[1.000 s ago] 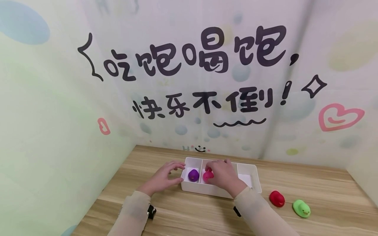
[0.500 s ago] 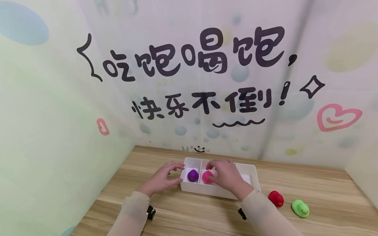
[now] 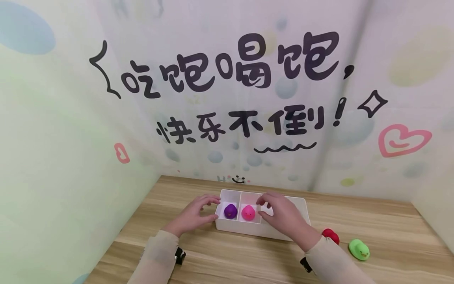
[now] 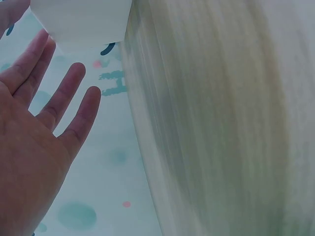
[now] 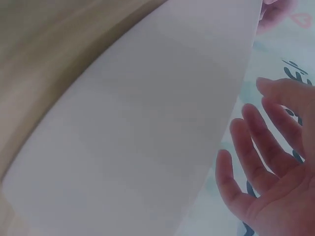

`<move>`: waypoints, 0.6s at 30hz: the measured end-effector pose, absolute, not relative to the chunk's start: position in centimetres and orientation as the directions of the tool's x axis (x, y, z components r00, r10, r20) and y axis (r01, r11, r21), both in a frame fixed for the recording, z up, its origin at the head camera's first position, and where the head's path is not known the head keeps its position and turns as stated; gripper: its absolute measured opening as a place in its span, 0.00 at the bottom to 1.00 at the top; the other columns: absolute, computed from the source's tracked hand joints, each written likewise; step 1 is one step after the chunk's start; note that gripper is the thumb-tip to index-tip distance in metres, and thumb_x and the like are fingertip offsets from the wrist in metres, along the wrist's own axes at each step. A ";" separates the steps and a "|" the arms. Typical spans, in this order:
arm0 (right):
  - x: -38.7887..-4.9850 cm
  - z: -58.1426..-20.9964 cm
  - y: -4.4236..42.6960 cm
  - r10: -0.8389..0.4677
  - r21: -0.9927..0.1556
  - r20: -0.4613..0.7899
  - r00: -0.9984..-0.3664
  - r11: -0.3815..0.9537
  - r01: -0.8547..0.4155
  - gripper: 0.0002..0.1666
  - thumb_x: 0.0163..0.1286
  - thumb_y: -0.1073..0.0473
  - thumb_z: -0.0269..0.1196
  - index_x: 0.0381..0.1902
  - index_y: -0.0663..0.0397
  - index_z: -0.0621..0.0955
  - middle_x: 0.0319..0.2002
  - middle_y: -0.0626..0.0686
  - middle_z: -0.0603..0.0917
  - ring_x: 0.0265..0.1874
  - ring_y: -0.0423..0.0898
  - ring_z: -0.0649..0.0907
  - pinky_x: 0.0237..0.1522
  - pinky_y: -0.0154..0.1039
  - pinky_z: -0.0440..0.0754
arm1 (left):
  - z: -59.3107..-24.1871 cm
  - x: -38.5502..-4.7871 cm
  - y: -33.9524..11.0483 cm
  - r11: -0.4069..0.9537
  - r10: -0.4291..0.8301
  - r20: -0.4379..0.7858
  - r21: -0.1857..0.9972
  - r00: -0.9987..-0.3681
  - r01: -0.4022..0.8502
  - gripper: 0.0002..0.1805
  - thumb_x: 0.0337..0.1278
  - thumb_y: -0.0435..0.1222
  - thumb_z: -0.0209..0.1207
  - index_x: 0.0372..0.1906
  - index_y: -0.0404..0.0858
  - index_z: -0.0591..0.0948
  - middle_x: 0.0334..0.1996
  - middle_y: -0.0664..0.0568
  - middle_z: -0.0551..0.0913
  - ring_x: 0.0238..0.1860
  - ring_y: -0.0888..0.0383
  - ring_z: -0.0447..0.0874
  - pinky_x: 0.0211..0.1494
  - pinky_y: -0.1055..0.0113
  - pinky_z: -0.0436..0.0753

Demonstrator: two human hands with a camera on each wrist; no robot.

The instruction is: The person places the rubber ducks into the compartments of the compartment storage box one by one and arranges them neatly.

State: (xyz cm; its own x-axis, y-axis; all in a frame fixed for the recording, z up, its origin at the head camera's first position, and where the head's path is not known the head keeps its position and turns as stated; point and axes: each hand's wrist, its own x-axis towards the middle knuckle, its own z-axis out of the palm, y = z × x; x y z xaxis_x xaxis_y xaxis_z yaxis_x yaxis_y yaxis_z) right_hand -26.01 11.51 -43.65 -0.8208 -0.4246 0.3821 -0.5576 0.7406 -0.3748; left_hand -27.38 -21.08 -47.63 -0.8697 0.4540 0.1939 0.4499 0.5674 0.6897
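Head view: we see a person's left hand (image 3: pixel 195 213), fingers relaxed and parted, at the left end of a white divided box (image 3: pixel 248 228) on a wooden table (image 3: pixel 227 260), then a purple toy duck (image 3: pixel 230 212) in the box's leftmost compartment and a pink duck (image 3: pixel 248 213) in the next. Over the box, just right of the pink duck, we find the right hand (image 3: pixel 283 215), fingers loosely bent and apart; farther right on the table sit a red duck (image 3: pixel 330 235), partly hidden by the sleeve (image 3: pixel 333 260), and a green duck (image 3: pixel 360 249).
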 end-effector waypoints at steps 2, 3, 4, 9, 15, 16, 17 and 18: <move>-25.6 -43.7 12.2 -0.420 -0.378 0.404 -0.813 0.732 -0.566 0.15 0.59 0.61 0.77 0.42 0.46 0.85 0.40 0.43 0.85 0.37 0.44 0.84 0.40 0.37 0.84 | -47.6 -27.4 -21.1 0.564 0.458 0.199 0.688 -0.866 0.457 0.23 0.64 0.38 0.69 0.61 0.38 0.80 0.70 0.50 0.76 0.63 0.38 0.77 0.63 0.37 0.78; -25.4 -43.7 12.5 -0.417 -0.376 0.416 -0.808 0.730 -0.570 0.15 0.59 0.62 0.77 0.42 0.46 0.85 0.40 0.43 0.85 0.37 0.44 0.84 0.40 0.37 0.84 | -47.5 -27.4 -21.0 0.561 0.461 0.201 0.689 -0.865 0.459 0.23 0.64 0.38 0.68 0.61 0.38 0.80 0.70 0.49 0.76 0.63 0.37 0.77 0.63 0.37 0.78; -25.1 -43.7 12.8 -0.413 -0.372 0.425 -0.806 0.731 -0.571 0.15 0.59 0.62 0.78 0.42 0.46 0.85 0.40 0.43 0.86 0.37 0.44 0.84 0.40 0.36 0.85 | -47.5 -27.4 -21.0 0.560 0.463 0.204 0.687 -0.863 0.463 0.23 0.64 0.38 0.68 0.61 0.37 0.80 0.70 0.49 0.76 0.63 0.37 0.77 0.62 0.37 0.79; -23.9 -43.6 14.6 -0.393 -0.369 0.443 -0.806 0.739 -0.564 0.16 0.57 0.61 0.78 0.42 0.45 0.86 0.40 0.42 0.86 0.36 0.42 0.84 0.40 0.36 0.86 | -47.3 -27.4 -20.9 0.566 0.465 0.202 0.681 -0.862 0.465 0.23 0.64 0.40 0.68 0.62 0.38 0.80 0.70 0.49 0.76 0.63 0.37 0.77 0.62 0.37 0.79; -23.0 -44.2 16.9 -0.377 -0.388 0.491 -0.785 0.713 -0.585 0.17 0.57 0.64 0.78 0.41 0.44 0.85 0.41 0.41 0.86 0.35 0.40 0.83 0.39 0.37 0.86 | -47.3 -27.4 -21.1 0.577 0.452 0.184 0.686 -0.873 0.443 0.23 0.63 0.41 0.69 0.61 0.39 0.80 0.70 0.49 0.76 0.63 0.37 0.77 0.63 0.37 0.78; -22.9 -44.4 17.3 -0.376 -0.380 0.512 -0.772 0.708 -0.596 0.17 0.56 0.65 0.78 0.41 0.44 0.85 0.41 0.41 0.86 0.35 0.40 0.83 0.38 0.37 0.85 | -47.3 -27.4 -21.1 0.575 0.452 0.183 0.688 -0.873 0.442 0.23 0.63 0.41 0.69 0.61 0.39 0.80 0.70 0.49 0.76 0.63 0.37 0.76 0.63 0.36 0.78; -22.8 -44.5 17.7 -0.373 -0.370 0.536 -0.757 0.703 -0.608 0.18 0.55 0.66 0.78 0.41 0.44 0.85 0.40 0.41 0.86 0.34 0.39 0.83 0.38 0.37 0.85 | -47.3 -27.3 -21.0 0.570 0.456 0.185 0.691 -0.871 0.445 0.23 0.64 0.41 0.69 0.61 0.39 0.80 0.70 0.49 0.76 0.63 0.37 0.76 0.63 0.36 0.78; -22.7 -44.6 18.1 -0.368 -0.358 0.562 -0.741 0.699 -0.619 0.18 0.54 0.67 0.78 0.41 0.45 0.85 0.40 0.40 0.86 0.34 0.39 0.83 0.37 0.38 0.85 | -47.3 -27.3 -20.9 0.567 0.458 0.185 0.693 -0.870 0.446 0.23 0.64 0.41 0.68 0.61 0.39 0.80 0.70 0.49 0.76 0.64 0.36 0.76 0.64 0.36 0.78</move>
State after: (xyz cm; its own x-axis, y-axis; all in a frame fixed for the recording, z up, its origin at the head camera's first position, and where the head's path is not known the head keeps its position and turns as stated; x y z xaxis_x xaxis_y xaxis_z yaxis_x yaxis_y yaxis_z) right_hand -22.67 18.15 -44.63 -0.7407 -0.3676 0.5623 -0.6189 0.6989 -0.3584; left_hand -27.32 -20.95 -47.33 -0.8696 0.4579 0.1846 0.4457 0.5671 0.6927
